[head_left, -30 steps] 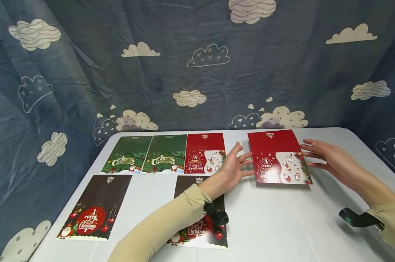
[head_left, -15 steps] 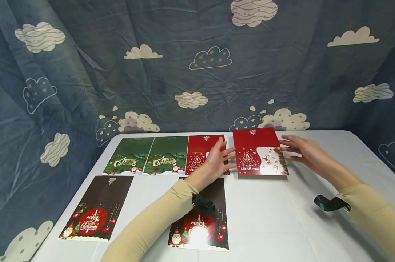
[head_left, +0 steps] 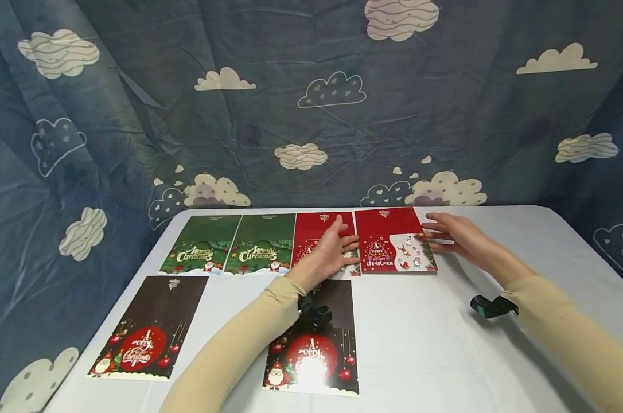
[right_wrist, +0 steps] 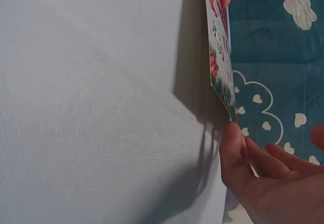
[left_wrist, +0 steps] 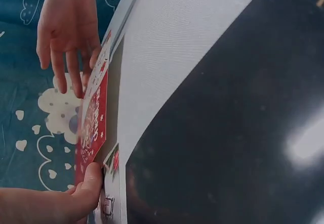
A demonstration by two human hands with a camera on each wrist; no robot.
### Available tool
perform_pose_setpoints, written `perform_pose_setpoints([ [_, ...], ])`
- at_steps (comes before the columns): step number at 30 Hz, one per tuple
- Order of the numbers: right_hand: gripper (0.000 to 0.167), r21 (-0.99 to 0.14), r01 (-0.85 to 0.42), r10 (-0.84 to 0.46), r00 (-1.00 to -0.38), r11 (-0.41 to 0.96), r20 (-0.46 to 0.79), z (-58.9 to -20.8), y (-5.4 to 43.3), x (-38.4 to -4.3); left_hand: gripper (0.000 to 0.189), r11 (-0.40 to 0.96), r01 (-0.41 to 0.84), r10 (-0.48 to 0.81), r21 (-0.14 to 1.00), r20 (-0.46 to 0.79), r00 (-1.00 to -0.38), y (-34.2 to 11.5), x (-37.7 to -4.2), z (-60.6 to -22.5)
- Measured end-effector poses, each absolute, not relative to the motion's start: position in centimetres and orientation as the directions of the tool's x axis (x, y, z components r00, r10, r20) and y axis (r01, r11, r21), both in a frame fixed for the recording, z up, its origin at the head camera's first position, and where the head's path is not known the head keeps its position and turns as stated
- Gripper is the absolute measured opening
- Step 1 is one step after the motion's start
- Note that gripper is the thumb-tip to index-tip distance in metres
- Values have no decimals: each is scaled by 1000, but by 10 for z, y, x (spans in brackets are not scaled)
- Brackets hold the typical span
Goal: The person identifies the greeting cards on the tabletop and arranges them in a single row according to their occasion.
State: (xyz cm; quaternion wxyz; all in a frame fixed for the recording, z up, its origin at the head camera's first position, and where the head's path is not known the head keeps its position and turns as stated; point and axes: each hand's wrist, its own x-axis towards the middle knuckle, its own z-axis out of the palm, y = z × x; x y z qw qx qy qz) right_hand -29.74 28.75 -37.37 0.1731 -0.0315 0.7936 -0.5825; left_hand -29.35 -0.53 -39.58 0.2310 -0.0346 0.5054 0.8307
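Held red card (head_left: pixel 394 223): just right of flat red card (head_left: pixel 305 226), near edge raised | left hand (head_left: pixel 332 250) above flat red card, right hand (head_left: pixel 458 236) farther right, fingers outstretched, bracing its sides | best lowered evenly, square to flat red card

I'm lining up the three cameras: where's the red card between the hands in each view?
Head: the red card is slightly right of centre.
Left wrist: the red card is left of centre, steeply slanted.
Right wrist: the red card is right of centre, reaching the top edge.
Landmark in all three: the cloud-patterned cloth.
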Motion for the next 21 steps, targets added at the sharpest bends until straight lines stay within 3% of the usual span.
perform_pose_setpoints([
  [8,67,-915,150,-254,-933,374,-256,-382,286,-296,70,-317,-408,350,856,-294,-889,-4,-293,-393],
  [21,61,-887,41,-288,-938,460,-192,-383,278,-295,67,-282,-397,343,873,-295,-892,-8,-293,-395],
])
